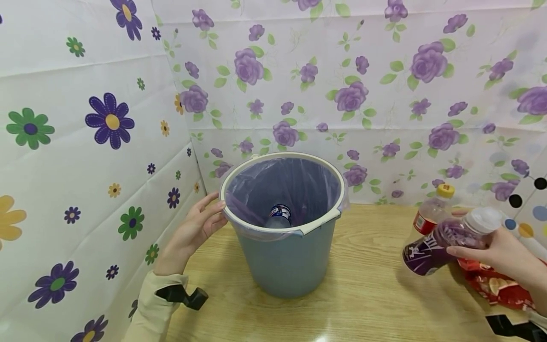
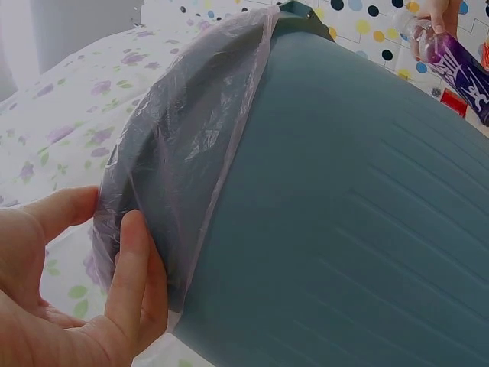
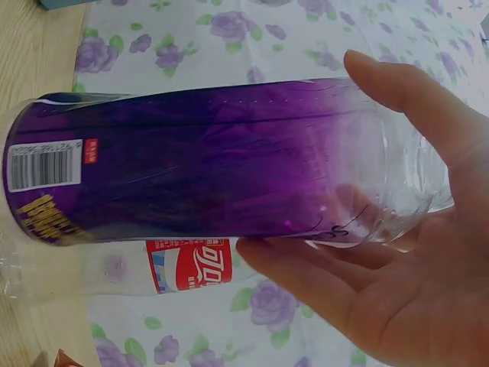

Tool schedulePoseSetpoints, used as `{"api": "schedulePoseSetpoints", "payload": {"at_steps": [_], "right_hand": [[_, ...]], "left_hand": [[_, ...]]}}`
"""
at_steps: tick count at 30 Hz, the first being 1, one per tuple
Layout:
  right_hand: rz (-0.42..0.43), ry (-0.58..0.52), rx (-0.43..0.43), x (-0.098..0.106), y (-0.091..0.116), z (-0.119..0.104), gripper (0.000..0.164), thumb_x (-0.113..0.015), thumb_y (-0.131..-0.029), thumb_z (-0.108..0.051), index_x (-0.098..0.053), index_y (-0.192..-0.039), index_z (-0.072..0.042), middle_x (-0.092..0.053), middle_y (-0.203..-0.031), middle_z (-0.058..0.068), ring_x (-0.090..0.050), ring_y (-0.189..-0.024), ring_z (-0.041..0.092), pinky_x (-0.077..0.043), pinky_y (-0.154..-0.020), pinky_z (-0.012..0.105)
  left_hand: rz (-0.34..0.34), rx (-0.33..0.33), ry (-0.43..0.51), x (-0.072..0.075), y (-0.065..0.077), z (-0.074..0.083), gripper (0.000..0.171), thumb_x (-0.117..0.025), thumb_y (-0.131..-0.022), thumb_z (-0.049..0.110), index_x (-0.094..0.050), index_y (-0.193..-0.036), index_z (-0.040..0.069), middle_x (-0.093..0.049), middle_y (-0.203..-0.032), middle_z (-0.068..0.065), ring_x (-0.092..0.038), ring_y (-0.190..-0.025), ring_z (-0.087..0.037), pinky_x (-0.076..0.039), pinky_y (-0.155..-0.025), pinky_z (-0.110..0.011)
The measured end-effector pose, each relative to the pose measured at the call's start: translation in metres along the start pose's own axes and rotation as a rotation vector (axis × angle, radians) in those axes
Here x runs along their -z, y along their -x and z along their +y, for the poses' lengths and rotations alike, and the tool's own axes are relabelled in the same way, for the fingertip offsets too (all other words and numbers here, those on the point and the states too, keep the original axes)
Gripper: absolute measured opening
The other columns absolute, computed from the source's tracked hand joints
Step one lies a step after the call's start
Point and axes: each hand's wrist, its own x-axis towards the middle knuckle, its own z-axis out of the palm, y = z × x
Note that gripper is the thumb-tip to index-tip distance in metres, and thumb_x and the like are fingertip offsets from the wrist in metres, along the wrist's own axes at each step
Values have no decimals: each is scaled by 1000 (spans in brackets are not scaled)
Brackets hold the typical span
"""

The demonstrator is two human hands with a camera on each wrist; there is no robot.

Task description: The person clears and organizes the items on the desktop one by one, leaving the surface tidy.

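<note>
A blue-grey bucket [image 1: 286, 261] with a cream rim and clear plastic liner [image 2: 183, 145] stands mid-table. Inside it lies a bottle with a dark blue label [image 1: 280, 212]. My left hand [image 1: 198, 225] holds the bucket's left rim through the liner, thumb and fingers at its edge. At the right, my right hand [image 1: 500, 251] grips a clear plastic bottle with a purple label [image 3: 199, 160] near its white-capped end. The bottle is tilted, its base pointing toward the lower left. Behind it is a red-labelled bottle with a yellow cap [image 1: 445, 191].
A red snack packet [image 1: 497, 287] lies under my right forearm. The wooden table [image 1: 367, 304] meets a flower-patterned sheet at the back [image 1: 316, 109] and another sheet at the left [image 1: 77, 190]. A dotted sheet [image 1: 534, 209] borders the right.
</note>
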Motion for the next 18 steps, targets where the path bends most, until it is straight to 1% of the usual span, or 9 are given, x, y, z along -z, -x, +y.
{"api": "schedulePoseSetpoints", "payload": {"at_steps": [1,2,4,6,8,12,13,17,18], "right_hand": [[11,2,13,0,0,0,74,-78,-81,-14,-35,-139,3,-37,-121,-25,-34,-96,-26,-61,-66,34],[23,2,33,-1,0,0,74,-79,-80,-12,-37,-139,2,-36,-122,-27,-33,-97,-26,-60,-66,33],[44,-13,74,-2,0,-1,74,-79,-79,-10,-39,-140,-1,-36,-123,-31,-34,-101,-25,-59,-70,26],[64,-44,124,-3,0,-3,72,-79,-78,-4,-42,-141,-5,-39,-128,-29,-35,-108,-23,-53,-72,11],[83,-86,154,-4,0,-5,72,-77,-78,1,-44,-141,-7,-41,-132,-24,-34,-114,-21,-41,-72,0],[108,-160,176,-5,-1,-12,71,-73,-77,11,-43,-140,-3,-43,-136,-16,-36,-118,-19,-46,-73,-1],[119,-167,176,-5,-1,-13,71,-73,-77,12,-43,-140,-1,-43,-136,-16,-37,-117,-19,-46,-73,0],[154,-215,183,-5,-1,-18,77,-70,-77,17,-39,-144,-4,-44,-135,-19,-40,-115,-19,-51,-70,4],[161,-254,191,-5,-1,-19,79,-68,-77,19,-37,-145,-5,-44,-136,-19,-41,-116,-17,-53,-69,5]], "left_hand": [[0,0,1,0,0,0,70,-52,-98,15,-10,-154,4,-65,-103,4,-66,-87,-4,-57,-79,-15],[0,0,1,0,0,0,70,-52,-98,15,-10,-154,4,-65,-103,4,-66,-87,-4,-57,-79,-15],[-3,2,2,0,0,0,71,-52,-98,15,-10,-154,4,-65,-103,4,-66,-87,-4,-57,-79,-15],[-5,3,4,0,1,0,70,-52,-98,15,-10,-154,5,-65,-102,4,-66,-87,-4,-57,-79,-15],[-6,4,3,0,1,0,70,-51,-98,15,-10,-154,5,-65,-101,4,-66,-86,-4,-57,-78,-15],[-4,2,3,0,1,0,70,-51,-99,15,-10,-154,5,-66,-101,5,-66,-85,-4,-57,-78,-15],[-4,1,4,0,1,0,70,-51,-99,15,-10,-154,5,-66,-101,5,-66,-86,-4,-57,-78,-15],[-3,0,6,0,1,0,70,-51,-99,15,-10,-154,6,-65,-103,4,-66,-87,-4,-57,-79,-15],[-2,1,9,0,1,0,70,-51,-99,15,-9,-154,6,-65,-103,4,-66,-87,-4,-57,-79,-15]]}}
